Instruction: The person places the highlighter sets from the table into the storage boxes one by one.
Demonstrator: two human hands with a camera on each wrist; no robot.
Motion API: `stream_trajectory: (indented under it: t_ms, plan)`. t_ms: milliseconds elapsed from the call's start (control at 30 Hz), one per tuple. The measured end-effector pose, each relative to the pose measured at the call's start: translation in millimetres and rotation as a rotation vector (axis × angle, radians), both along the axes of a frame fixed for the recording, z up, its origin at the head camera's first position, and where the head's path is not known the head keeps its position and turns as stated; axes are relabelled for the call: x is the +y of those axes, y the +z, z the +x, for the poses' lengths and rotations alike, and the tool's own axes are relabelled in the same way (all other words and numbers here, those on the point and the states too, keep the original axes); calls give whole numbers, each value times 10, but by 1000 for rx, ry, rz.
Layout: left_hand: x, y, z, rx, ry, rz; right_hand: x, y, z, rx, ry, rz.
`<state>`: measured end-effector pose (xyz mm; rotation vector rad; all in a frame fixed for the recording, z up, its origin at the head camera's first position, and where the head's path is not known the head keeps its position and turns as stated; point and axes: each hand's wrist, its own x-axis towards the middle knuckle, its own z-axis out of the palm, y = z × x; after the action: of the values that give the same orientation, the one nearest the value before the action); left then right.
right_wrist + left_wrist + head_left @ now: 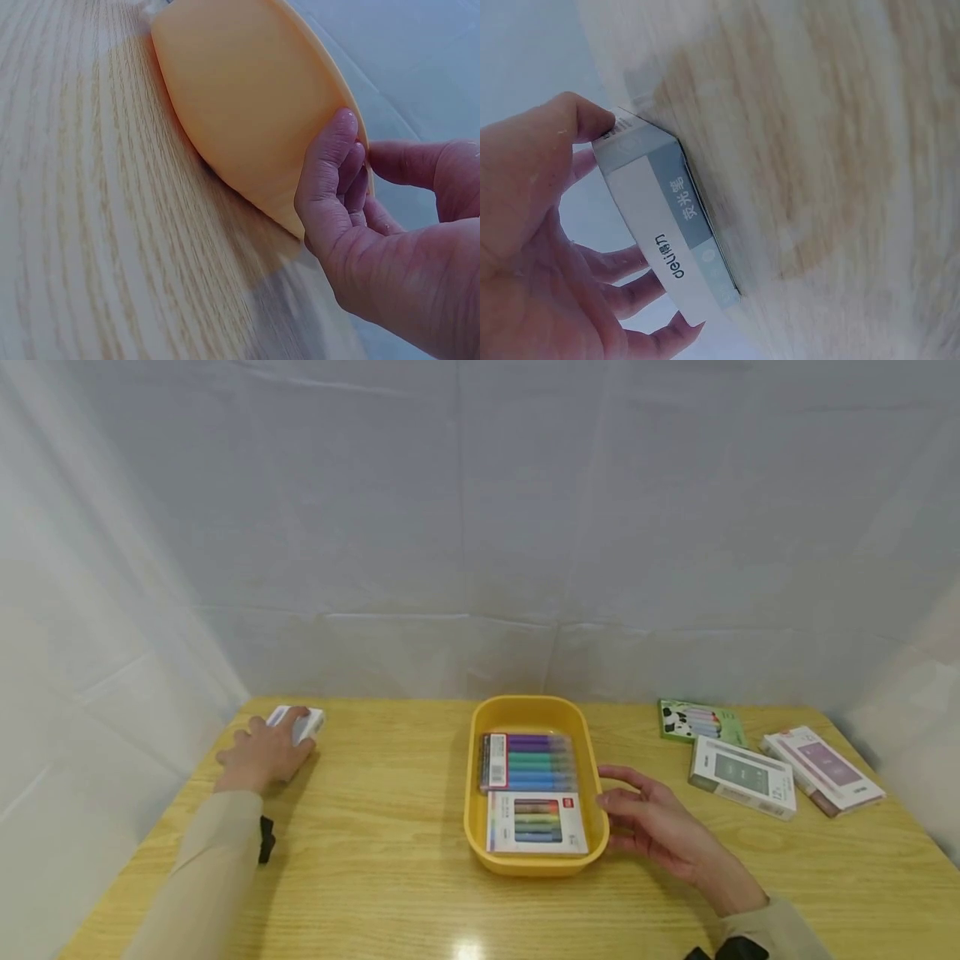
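Observation:
At the far left of the table, my left hand (264, 750) grips a small white and grey highlighter box (298, 725). The left wrist view has the thumb at one end of this box (664, 225) and fingers along its far side; its lower edge is close to the tabletop, and contact cannot be told. A yellow plastic basket (480, 839) stands near the middle. My right hand (660, 831) holds its right rim, with fingers against the outer wall (240, 97). Inside lie a clear pack of colored pens (536, 762) and, nearer me, a white pen box (501, 822).
To the right of the basket lie a green panda box (701, 722), a white and grey box (742, 775) and a white and purple box (822, 770). The wooden table (375, 827) is bordered by a pale sheet (390, 527) behind and at both sides.

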<state>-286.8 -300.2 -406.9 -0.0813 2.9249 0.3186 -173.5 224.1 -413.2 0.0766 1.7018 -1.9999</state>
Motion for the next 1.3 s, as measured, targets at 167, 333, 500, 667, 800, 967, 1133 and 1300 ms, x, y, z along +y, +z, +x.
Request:
stream_trajectory:
  t_ms: [167, 333, 500, 667, 800, 967, 1133, 1300]
  plan:
    - [-16, 49, -33, -33, 4, 7, 4, -9, -2, -3, -1, -8]
    - [-18, 86, -24, -40, 8, 32, 8, -21, -3, -3, 4, -14]
    - [-34, 94, -23, -48, -3, 52, 11, -18, -6, -3, 4, -13]
    - [-45, 97, -24, -44, -14, 55, 11, -9, -8, -8, 5, -18]
    - [-43, 116, -16, -41, -19, 58, 6, -5, -5, -6, 9, -18]
    - [-59, 123, -6, -37, -41, 67, 5, -6, -2, -3, 16, -19]
    - [-52, 141, 7, -18, -61, 80, 9, 0, -7, -4, 11, -13]
    - [-48, 156, 24, 6, -76, 75, 10, 9, -13, -6, 7, -13]
